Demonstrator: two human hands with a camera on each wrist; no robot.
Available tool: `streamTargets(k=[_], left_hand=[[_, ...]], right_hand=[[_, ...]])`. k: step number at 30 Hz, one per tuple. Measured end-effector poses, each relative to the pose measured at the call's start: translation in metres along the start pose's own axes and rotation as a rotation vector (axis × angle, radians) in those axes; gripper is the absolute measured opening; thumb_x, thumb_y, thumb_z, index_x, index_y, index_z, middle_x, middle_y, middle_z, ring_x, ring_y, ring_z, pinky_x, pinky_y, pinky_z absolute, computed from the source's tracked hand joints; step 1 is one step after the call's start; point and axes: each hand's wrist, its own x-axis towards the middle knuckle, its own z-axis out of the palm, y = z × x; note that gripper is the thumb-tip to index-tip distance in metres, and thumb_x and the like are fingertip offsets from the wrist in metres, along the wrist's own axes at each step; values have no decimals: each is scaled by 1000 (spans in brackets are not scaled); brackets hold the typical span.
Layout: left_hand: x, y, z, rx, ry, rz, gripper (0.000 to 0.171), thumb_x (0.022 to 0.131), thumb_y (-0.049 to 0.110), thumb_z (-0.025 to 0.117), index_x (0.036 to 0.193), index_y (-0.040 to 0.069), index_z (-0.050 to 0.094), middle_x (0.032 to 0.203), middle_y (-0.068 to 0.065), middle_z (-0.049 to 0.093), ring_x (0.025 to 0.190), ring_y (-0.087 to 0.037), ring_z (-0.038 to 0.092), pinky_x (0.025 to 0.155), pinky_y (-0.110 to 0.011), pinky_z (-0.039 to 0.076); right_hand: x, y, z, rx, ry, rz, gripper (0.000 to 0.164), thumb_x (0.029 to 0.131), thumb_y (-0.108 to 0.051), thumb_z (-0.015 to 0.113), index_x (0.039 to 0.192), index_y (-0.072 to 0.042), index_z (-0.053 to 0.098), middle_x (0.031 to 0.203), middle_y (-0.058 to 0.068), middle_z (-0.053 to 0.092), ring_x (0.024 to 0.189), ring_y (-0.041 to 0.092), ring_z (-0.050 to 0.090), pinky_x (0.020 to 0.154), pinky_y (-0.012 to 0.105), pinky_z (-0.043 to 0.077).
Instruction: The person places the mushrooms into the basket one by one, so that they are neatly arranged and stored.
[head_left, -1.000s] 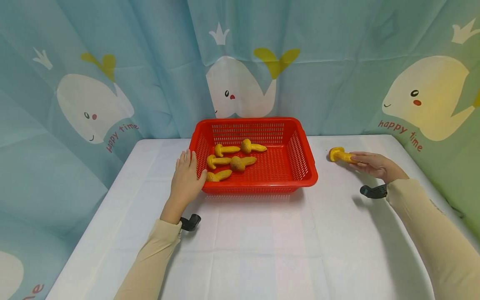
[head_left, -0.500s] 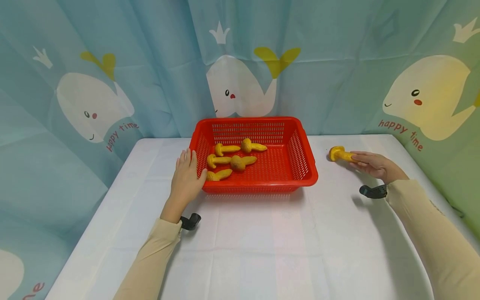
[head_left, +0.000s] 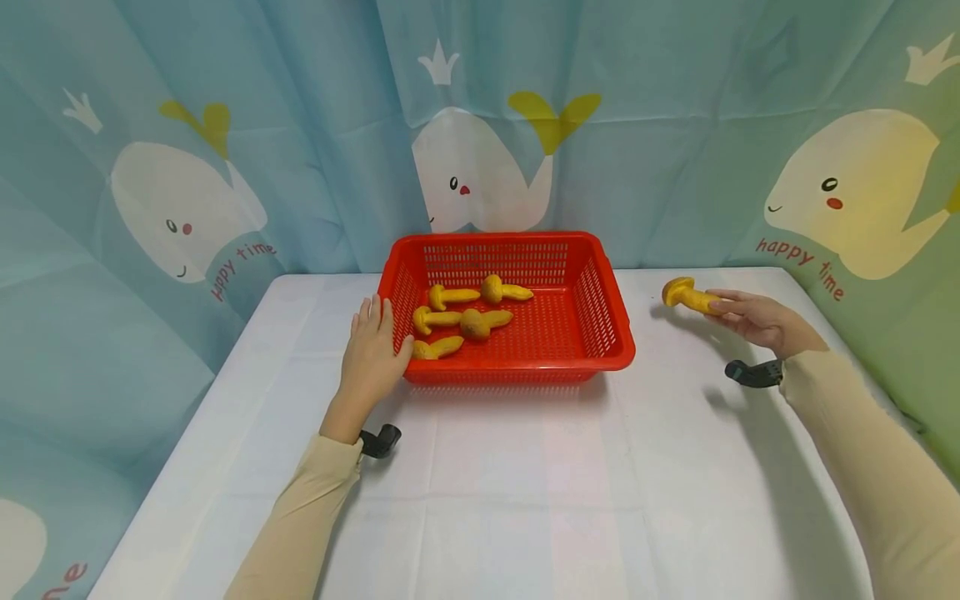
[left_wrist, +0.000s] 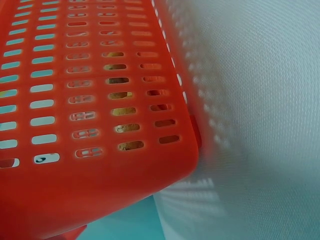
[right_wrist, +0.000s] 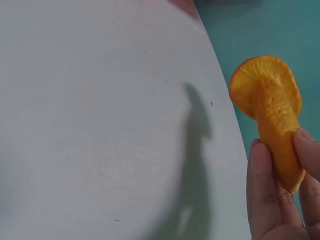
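My right hand (head_left: 763, 321) pinches a yellow mushroom (head_left: 692, 297) by its stem, above the table's right side. In the right wrist view the mushroom (right_wrist: 274, 107) points its ribbed cap away from the fingers, with the thumb (right_wrist: 308, 152) on one side of the stem. My left hand (head_left: 371, 350) rests on the left rim of a red slotted basket (head_left: 517, 364), its fingers straight. Inside the basket, toward its left, lie several similar yellow mushrooms (head_left: 486, 323). The left wrist view shows the basket's slotted wall (left_wrist: 75, 175) close up, with yellow pieces glimpsed through the slots; the hand is out of that view.
The basket stands near the back edge of a table with a white cloth (head_left: 510, 483). Behind and at both sides hangs a blue-green curtain (head_left: 322, 150) printed with whales. A black wrist camera (head_left: 753, 373) sits below the right hand, another (head_left: 379, 442) beside the left wrist.
My right hand has lifted the mushroom off the table and shifted slightly to the right with it. The left hand, the basket and the mushrooms in it stay in place.
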Motion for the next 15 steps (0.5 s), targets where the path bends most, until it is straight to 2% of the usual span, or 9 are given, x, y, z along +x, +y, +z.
streamTargets(k=[8,15], left_hand=[[0,-1,0,2,16,15,68,93,28,47,144,-10,24,153,-29,17,144,-42,12,117,-53,13],[0,0,-1,9,7,11,68,93,28,47,144,-10,23,153,-28,17,144,-41,12,118,-52,12]], right_hand=[[-4,-6,0,-68,-74,-81,36,97,1,40,94,-16,71,94,-1,63,87,10,63,83,22,55],[-6,-14,5,-30,-82,-84,33,97,1,41,95,-13,71,95,1,64,88,12,64,80,22,55]])
